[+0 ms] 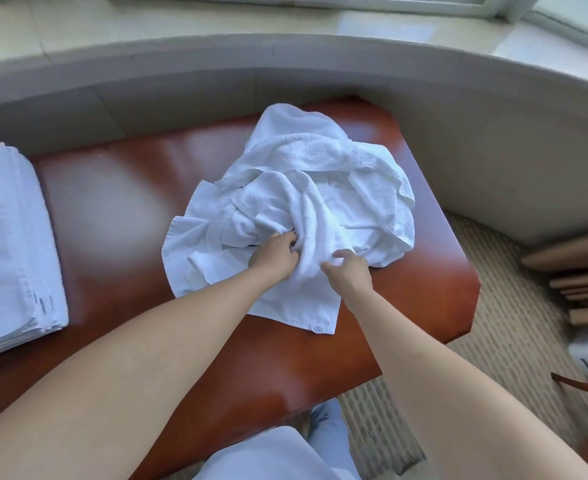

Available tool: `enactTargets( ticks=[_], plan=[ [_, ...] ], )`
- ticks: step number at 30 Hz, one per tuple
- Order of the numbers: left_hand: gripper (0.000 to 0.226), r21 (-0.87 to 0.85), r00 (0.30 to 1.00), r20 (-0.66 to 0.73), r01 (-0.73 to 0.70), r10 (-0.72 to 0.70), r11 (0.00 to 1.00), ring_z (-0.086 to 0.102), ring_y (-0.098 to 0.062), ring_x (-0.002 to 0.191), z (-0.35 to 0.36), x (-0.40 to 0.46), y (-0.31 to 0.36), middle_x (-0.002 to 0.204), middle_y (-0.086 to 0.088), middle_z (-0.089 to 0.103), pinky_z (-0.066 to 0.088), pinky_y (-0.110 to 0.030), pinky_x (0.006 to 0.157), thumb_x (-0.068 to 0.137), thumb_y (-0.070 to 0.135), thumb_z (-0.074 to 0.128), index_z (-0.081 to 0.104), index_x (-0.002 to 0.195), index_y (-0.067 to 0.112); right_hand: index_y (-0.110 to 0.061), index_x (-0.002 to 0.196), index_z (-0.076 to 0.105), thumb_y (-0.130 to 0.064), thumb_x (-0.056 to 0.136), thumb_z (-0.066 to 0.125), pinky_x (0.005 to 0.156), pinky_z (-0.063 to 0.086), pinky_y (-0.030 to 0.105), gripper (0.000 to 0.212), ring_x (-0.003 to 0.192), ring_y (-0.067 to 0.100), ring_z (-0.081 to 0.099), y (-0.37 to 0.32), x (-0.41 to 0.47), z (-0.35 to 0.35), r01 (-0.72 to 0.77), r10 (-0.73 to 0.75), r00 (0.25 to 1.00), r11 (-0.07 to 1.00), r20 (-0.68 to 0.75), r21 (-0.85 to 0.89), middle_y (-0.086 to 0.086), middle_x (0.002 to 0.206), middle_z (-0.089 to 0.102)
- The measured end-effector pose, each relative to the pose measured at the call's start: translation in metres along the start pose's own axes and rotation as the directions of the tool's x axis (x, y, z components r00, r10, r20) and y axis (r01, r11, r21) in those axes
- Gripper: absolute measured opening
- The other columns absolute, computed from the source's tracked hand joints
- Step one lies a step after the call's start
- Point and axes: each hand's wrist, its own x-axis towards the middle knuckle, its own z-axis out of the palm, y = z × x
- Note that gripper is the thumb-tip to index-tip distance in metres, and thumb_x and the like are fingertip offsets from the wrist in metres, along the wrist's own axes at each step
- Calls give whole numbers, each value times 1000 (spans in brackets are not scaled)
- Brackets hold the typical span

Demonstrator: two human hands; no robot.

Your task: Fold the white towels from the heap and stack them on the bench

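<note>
A crumpled heap of white towels lies on the right half of the brown leather bench. My left hand grips a fold of towel at the heap's near side, fingers curled into the cloth. Just to its right, my right hand pinches the same bunched towel, whose corner with a small tag hangs toward me. A stack of folded white towels sits at the bench's left end.
A curved grey wall runs behind the bench, with a pale sill and window above it. Striped carpet lies to the right, where wooden slats lean. My lap in light clothing shows at the bottom.
</note>
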Motion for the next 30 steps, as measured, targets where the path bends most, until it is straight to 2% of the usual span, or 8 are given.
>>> enactTargets(
  ticks=[4, 9, 12, 14, 18, 22, 26, 30],
  plan=[
    [21, -22, 997, -61, 42, -44, 999, 51, -24, 77, -9, -20, -5, 91, 0, 52, 32, -33, 58, 100, 27, 50, 44, 80, 22, -23, 99, 64, -29, 93, 61, 63, 50, 32, 9, 71, 18, 62, 0, 5, -6, 91, -86, 993, 994, 79, -60, 0, 103, 69],
    [17, -129, 975, -168, 124, -144, 984, 52, -16, 71, -20, -49, 4, 82, 6, 57, 36, -33, 59, 101, 35, 54, 55, 97, 20, -13, 139, 38, -27, 91, 68, 72, 49, 35, 59, 95, 30, 63, 1, 12, -18, -84, 55, 982, 984, 180, 156, 12, 110, 64],
    [12, -193, 953, -237, 143, -188, 971, 54, -12, 72, -24, -65, 14, 82, 9, 60, 37, -30, 59, 100, 35, 56, 57, 94, 25, -9, 101, 58, -5, 87, 62, 66, 43, 32, 15, 77, 26, 54, -4, 16, -19, -90, 49, 961, 986, 272, 141, 13, 88, 57],
    [12, -214, 933, -289, 155, -214, 965, 55, -13, 73, -29, -76, 21, 82, 7, 63, 37, -30, 59, 99, 34, 57, 58, 92, 24, -11, 85, 61, -1, 87, 55, 61, 40, 28, 11, 73, 24, 52, -10, 13, -19, -12, -16, 959, 995, 282, 96, 9, 79, 56],
    [14, -245, 890, -379, 168, -254, 955, 57, -18, 78, -44, -100, 44, 89, -3, 68, 45, -36, 71, 101, 29, 56, 60, 97, 16, -11, 103, 63, -22, 92, 61, 68, 44, 30, 15, 82, 25, 56, -26, -1, -28, 146, -228, 906, 959, 356, 241, 9, 90, 65],
    [10, -285, 838, -496, 90, -227, 954, 57, -16, 77, -72, -117, 88, 93, -1, 70, 43, -27, 66, 100, 28, 55, 60, 96, 21, -16, 112, 55, -51, 84, 74, 71, 48, 32, 48, 80, 19, 67, -52, -30, -57, 286, -419, 818, 891, 393, 353, 2, 88, 68],
    [4, -300, 740, -655, -71, -152, 951, 60, -15, 84, -114, -127, 140, 94, 5, 69, 45, -28, 75, 97, 24, 62, 66, 98, 22, -15, 100, 61, -15, 82, 63, 60, 49, 33, 18, 72, 22, 66, -79, -43, -95, 433, -518, 804, 847, 292, 310, 7, 82, 73],
    [6, -393, 631, -761, -267, -149, 880, 65, -17, 89, -161, -142, 181, 93, 6, 70, 53, -37, 88, 98, 28, 65, 66, 100, 22, -19, 83, 60, -11, 80, 57, 62, 49, 28, 10, 76, 18, 72, -111, -52, -147, 523, -620, 774, 742, 131, 420, -2, 80, 72]
  ],
)
